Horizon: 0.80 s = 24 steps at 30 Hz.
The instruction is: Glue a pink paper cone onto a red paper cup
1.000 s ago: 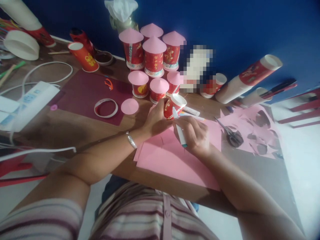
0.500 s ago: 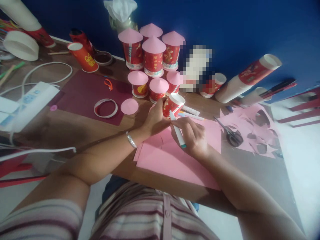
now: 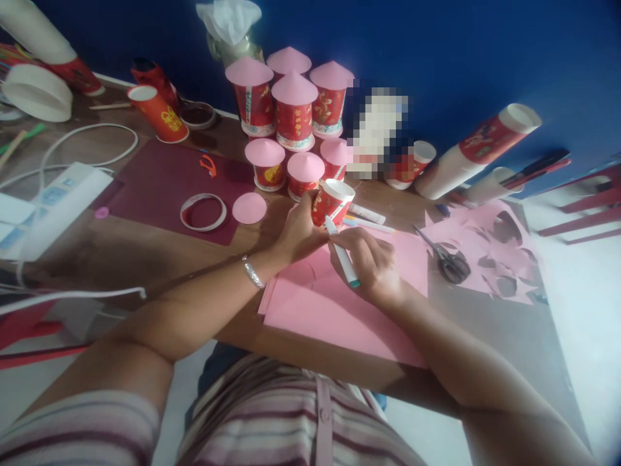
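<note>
My left hand point(image 3: 295, 232) is closed around a small red paper cup point(image 3: 334, 202) that stands mouth-down on pink paper sheets point(image 3: 339, 304). My right hand point(image 3: 371, 262) grips a white pen with a teal end point(image 3: 342, 255), its tip against the cup's lower rim. A silver bracelet point(image 3: 253, 272) sits on my left wrist. A loose pink paper disc point(image 3: 249, 208) lies just left of my left hand.
Several red cups with pink cone lids point(image 3: 291, 110) stand behind. A tape ring point(image 3: 204, 211) lies on a maroon sheet point(image 3: 165, 188). Scissors point(image 3: 449, 262) rest on pink paper scraps point(image 3: 490, 252) at right. A power strip point(image 3: 58, 204) and cables lie left. Long cup stacks point(image 3: 478, 149) lean by the blue wall.
My right hand and the pen have slid slightly left and up along the cup's base. My left hand keeps its hold on the cup.
</note>
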Available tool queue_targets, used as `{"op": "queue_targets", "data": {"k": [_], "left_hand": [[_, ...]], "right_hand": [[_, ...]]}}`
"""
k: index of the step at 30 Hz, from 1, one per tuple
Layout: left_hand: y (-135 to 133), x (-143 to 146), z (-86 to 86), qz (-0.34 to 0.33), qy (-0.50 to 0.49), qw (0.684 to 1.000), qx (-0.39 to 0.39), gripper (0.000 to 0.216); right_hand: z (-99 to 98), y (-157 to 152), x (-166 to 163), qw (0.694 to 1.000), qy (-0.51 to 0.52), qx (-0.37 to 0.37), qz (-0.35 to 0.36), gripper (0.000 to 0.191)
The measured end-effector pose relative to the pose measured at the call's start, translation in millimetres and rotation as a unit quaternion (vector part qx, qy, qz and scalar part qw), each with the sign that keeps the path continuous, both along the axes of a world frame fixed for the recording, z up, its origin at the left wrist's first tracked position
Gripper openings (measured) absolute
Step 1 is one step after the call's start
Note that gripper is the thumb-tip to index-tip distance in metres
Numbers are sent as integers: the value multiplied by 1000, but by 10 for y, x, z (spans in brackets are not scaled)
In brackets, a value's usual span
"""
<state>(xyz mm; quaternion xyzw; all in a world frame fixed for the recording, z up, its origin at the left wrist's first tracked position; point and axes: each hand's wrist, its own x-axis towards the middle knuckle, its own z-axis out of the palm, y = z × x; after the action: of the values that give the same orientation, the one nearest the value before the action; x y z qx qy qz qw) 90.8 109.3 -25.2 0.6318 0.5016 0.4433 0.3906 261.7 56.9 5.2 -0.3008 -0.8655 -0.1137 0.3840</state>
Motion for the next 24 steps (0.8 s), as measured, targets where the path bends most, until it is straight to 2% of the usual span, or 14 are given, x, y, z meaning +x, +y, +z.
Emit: {"op": "queue_targets", "data": {"k": [12, 24], "left_hand": [[86, -59, -132, -13, -57, 998, -16, 70], [100, -46, -77, -31, -122, 992, -24, 64]], "right_hand": [[28, 27, 57, 1000, -6, 9, -13, 25], [42, 55, 87, 1000, -1, 9, -20, 26]]}}
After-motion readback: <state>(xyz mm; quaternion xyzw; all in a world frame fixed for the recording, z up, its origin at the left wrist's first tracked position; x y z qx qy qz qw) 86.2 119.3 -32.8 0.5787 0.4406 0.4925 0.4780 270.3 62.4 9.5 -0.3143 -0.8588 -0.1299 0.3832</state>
